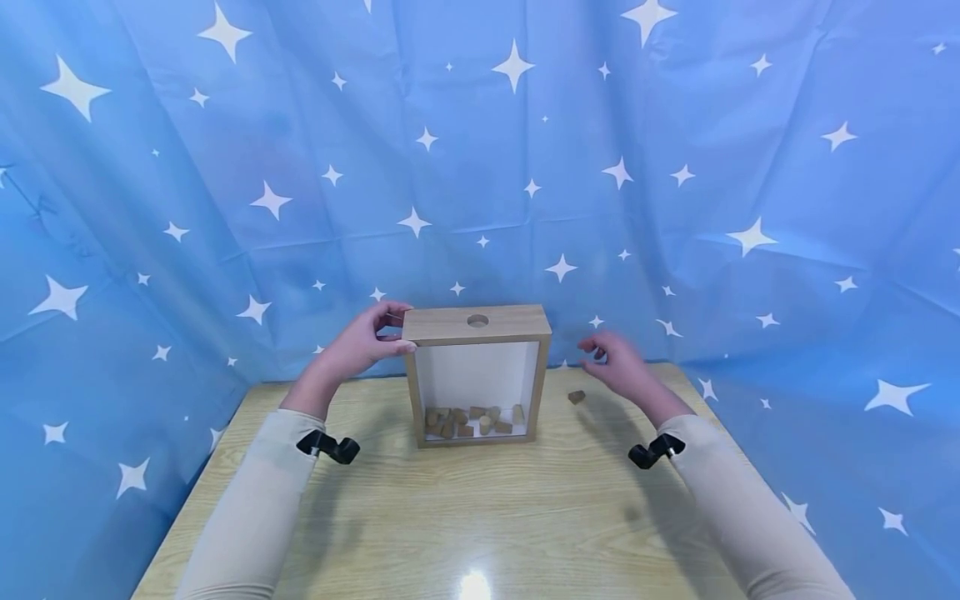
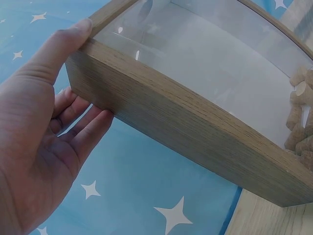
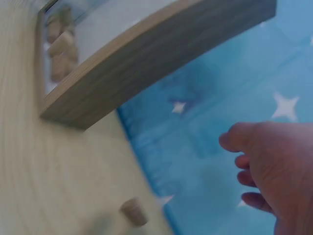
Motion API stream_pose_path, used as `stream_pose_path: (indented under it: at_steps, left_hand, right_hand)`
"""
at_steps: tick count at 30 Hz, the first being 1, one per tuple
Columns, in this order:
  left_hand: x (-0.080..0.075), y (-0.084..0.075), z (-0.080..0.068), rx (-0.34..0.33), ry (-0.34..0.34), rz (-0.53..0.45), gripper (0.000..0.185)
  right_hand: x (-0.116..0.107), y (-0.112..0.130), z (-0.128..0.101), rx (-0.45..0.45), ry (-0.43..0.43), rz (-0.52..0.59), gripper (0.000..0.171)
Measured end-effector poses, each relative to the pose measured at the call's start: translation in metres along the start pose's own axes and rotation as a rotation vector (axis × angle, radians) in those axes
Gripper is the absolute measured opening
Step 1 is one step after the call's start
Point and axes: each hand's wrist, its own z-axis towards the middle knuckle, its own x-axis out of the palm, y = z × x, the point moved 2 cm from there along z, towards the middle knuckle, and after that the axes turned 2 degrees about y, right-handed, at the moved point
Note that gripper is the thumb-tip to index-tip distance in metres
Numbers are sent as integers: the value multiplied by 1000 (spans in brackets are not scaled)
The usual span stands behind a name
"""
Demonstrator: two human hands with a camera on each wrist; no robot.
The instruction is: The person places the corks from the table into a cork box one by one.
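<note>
Centre of the head view: your wooden shadow box (image 1: 476,325) stands upright on the pale wooden table (image 1: 465,517), its clear front facing you and a round hole (image 1: 477,320) in its top edge.
Left hand: your left hand (image 1: 365,342) grips the box's upper left corner; in the left wrist view the thumb (image 2: 61,46) lies along the front edge and the fingers (image 2: 85,132) curl behind the side wall.
Right hand: your right hand (image 1: 617,363) hovers right of the box, apart from it, fingers loosely bent and holding nothing; the right wrist view shows it (image 3: 274,166) blurred at the lower right of the frame, in front of the cloth.
Corks in the box: a heap of corks (image 1: 472,421) lies on the box's floor, behind the clear pane.
Loose cork: one cork (image 1: 576,397) lies on the table between the box and your right hand, touching neither; the right wrist view has it (image 3: 134,211) at the bottom centre.
Background: a blue cloth with white stars (image 1: 675,167) hangs behind and beside the table.
</note>
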Motion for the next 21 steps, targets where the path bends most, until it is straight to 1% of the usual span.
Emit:
stream_pose_path:
  at_steps: [5, 8, 12, 15, 21]
  left_hand:
    - [0, -1, -1, -5, -1, 6, 73]
    - [-1, -1, -1, -5, -3, 9, 73]
    - [-1, 0, -1, -4, -4, 3, 72]
    - [0, -1, -1, -6, -3, 0, 72]
    - [0, -2, -1, -8, -1, -3, 73]
  right_hand:
    - [18, -19, -11, 29, 19, 22, 31]
    - [30, -28, -16, 65, 26, 46, 33]
    - [47, -38, -22, 120, 58, 81, 44]
    - [58, -45, -25, 152, 82, 83, 51]
    - [71, -51, -27, 145, 91, 76, 52]
